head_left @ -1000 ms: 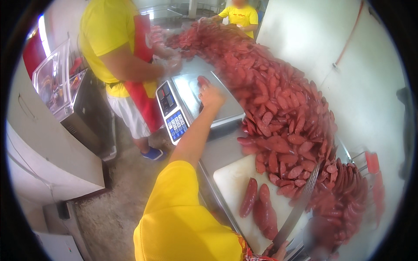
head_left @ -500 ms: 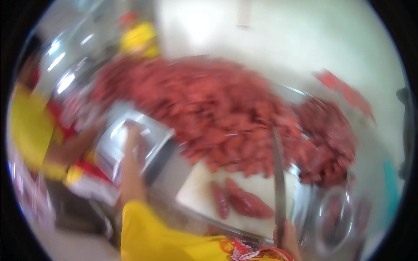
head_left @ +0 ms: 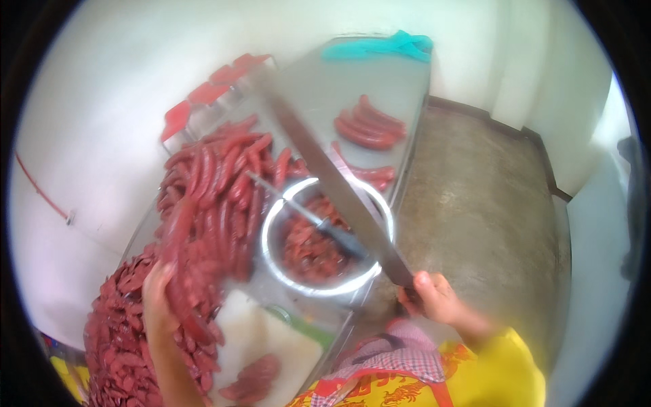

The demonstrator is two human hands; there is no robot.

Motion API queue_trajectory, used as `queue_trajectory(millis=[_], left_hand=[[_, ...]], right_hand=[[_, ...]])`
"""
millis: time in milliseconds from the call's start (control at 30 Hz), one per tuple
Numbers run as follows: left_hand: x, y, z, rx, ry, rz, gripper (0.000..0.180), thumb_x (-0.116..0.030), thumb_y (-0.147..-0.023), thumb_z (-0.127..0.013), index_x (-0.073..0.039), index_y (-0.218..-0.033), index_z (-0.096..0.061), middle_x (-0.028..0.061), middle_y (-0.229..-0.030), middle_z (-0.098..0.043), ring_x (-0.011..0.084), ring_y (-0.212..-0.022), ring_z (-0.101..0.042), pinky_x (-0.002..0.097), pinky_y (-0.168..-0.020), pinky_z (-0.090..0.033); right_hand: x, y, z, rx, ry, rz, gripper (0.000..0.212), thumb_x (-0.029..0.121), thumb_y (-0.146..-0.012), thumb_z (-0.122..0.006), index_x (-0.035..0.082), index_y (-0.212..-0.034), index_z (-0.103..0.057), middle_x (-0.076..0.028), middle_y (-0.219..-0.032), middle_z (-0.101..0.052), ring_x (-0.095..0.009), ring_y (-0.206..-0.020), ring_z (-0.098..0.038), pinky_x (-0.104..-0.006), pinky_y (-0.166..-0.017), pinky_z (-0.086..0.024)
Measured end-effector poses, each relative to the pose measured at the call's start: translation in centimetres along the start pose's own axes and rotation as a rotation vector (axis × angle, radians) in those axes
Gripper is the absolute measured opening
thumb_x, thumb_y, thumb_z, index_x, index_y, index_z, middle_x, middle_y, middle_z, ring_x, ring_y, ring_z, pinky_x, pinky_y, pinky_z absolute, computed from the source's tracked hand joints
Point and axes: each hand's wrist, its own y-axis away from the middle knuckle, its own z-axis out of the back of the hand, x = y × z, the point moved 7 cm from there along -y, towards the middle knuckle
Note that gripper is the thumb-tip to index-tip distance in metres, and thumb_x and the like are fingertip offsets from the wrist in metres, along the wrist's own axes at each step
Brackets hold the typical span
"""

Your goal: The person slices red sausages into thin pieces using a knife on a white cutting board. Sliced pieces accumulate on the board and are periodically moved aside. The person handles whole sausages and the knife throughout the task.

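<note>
Gripping a long knife [head_left: 332, 183] in the clenched right hand [head_left: 434, 298], left hand [head_left: 159, 292] closed on sausages [head_left: 180, 237] at 9 o'clock of the steel bowl [head_left: 325, 288], cut slices [head_left: 115, 346] heaped, many whole sausages uncut on the bench [head_left: 380, 81].

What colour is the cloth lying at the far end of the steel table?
Turquoise; the crumpled cloth on the steel table shows in the head view.
</note>
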Motion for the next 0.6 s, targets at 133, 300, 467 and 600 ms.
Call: queue_trajectory(millis=[133, 300, 467, 600], left_hand=[[1.8, -10.6, -21.0, 0.225, 0.250, 0.157, 0.028, -0.035, -0.087, -0.067, -0.010, -0.097, -0.059, 0.0046, -0.079, -0.062, 0.0188, -0.062, -0.058, 0.0343, -0.058, -0.051], [4.0, -22.4, -41.5, 0.277, 0.422, 0.108, 0.020, -0.010, -0.081, -0.073, -0.002, -0.092, -0.059, 0.0090, -0.082, -0.061, 0.0209, -0.062, -0.060, 0.0357, -0.057, -0.053], [8.2, -34.0, -52.8, 0.211, 0.702, 0.133, 0.036, -0.013, -0.079, -0.073, 0.005, -0.106, -0.055, 0.0121, -0.084, -0.061, 0.0280, -0.075, -0.062, 0.0400, -0.074, -0.054], [12.5, -36.7, -56.2, 0.044, -0.565, -0.414, 0.091, -0.030, -0.071, -0.079, 0.001, -0.143, -0.033, 0.0303, -0.136, -0.046, 0.0415, -0.124, -0.049, 0.0420, -0.103, -0.042]], right_hand=[[-4.5, 2.9, 10.9, -0.322, -0.187, -0.187, 0.072, 0.063, -0.098, -0.026, 0.002, -0.079, -0.058, -0.004, -0.059, -0.054, -0.013, -0.049, -0.051, -0.0260, -0.048, -0.043], [-8.7, 5.9, 21.0, -0.571, -0.311, -0.240, 0.080, 0.070, -0.095, -0.025, 0.000, -0.073, -0.056, -0.007, -0.053, -0.051, -0.016, -0.042, -0.050, -0.0282, -0.039, -0.041], [-12.1, 7.5, 26.5, -0.692, -0.384, -0.259, 0.080, 0.070, -0.095, -0.025, 0.000, -0.070, -0.054, -0.009, -0.050, -0.049, -0.018, -0.038, -0.048, -0.0292, -0.038, -0.040], [-14.3, 7.9, 29.0, -0.753, -0.363, -0.296, 0.080, 0.070, -0.095, -0.025, -0.001, -0.069, -0.052, -0.009, -0.048, -0.047, -0.019, -0.038, -0.048, -0.0305, -0.037, -0.040]])
